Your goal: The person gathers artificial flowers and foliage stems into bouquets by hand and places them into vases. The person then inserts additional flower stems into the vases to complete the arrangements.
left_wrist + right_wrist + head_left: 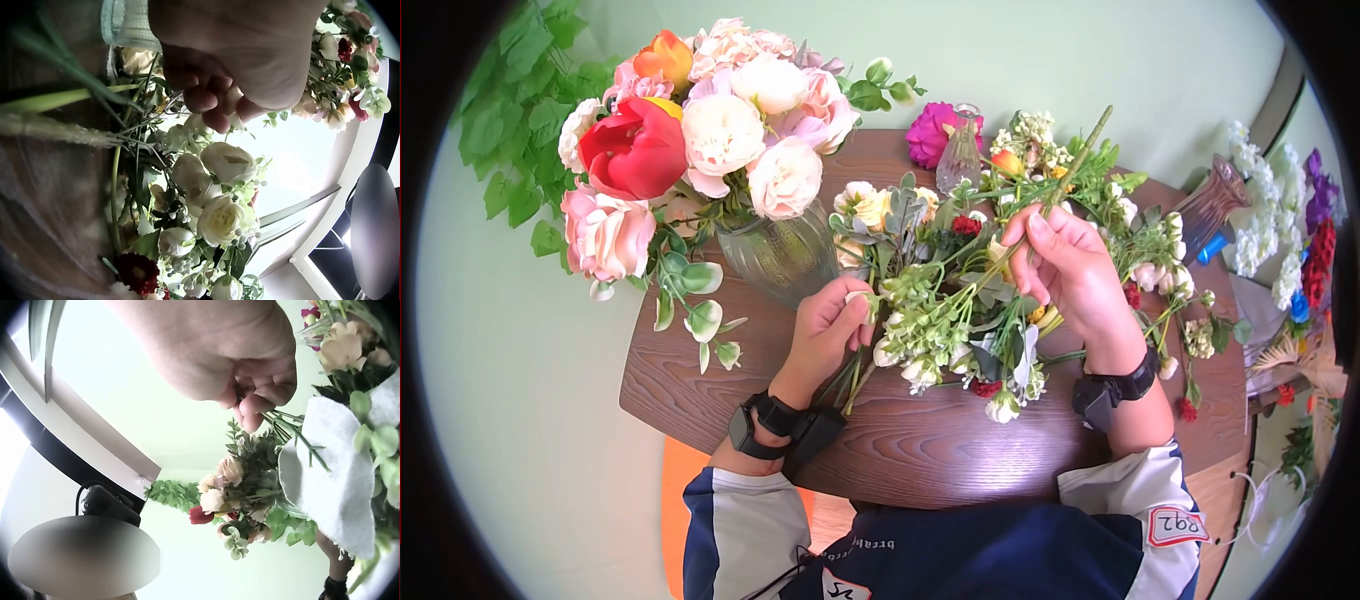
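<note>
My right hand (1070, 265) pinches a bundle of green stems (1083, 160); the stem ends point up and away, and leafy sprays with white blossoms (920, 335) hang toward the table's near side. In the right wrist view the thumb and fingers of this hand (231, 350) close round thin stems (284, 428). To the left, my left hand (825, 335) has its fingers curled round a small pale bud (866, 300). The left wrist view has that hand (234, 56) above cream roses (222, 219) and a dark red flower (138, 274).
A large bouquet stands in a ribbed glass vase (775, 255) at the back left. Behind the loose flowers are a small clear vase (960, 150) and a magenta bloom (927, 135). A pinkish glass vase (1212, 200) leans at the right, near more flowers (1288, 225).
</note>
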Action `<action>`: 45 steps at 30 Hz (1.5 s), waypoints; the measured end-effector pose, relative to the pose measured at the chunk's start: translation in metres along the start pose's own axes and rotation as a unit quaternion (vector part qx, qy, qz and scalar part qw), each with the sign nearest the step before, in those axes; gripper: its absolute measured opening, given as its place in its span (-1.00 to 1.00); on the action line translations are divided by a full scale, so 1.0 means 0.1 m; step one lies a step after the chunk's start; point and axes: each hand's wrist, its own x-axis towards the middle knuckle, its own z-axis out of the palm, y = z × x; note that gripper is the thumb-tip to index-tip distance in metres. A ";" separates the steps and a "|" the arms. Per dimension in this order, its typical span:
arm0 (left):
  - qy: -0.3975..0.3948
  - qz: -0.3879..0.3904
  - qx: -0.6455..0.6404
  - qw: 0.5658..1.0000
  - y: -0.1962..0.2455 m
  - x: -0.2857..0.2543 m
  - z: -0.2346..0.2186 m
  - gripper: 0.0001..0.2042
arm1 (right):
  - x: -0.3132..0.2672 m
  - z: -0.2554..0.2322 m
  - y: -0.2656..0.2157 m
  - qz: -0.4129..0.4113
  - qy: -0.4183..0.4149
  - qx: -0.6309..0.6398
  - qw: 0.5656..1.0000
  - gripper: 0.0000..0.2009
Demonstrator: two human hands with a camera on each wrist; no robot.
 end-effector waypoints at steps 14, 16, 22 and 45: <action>0.072 0.006 0.038 0.997 0.00 0.03 0.00 -0.80 | -0.05 -0.01 0.03 -0.305 0.294 -0.241 0.873 -0.85; 0.077 0.004 0.035 0.996 0.01 0.03 0.00 -0.80 | -0.03 0.03 -0.05 -0.374 0.337 -0.194 0.842 -0.83; 0.083 0.010 0.030 0.996 0.00 0.03 0.00 -0.79 | -0.07 -0.05 -0.09 -0.464 0.396 -0.249 0.753 -0.83; 0.086 -0.004 0.031 0.996 0.00 0.03 0.01 -0.80 | 0.04 -0.19 0.00 -0.484 0.357 -0.467 0.648 -0.73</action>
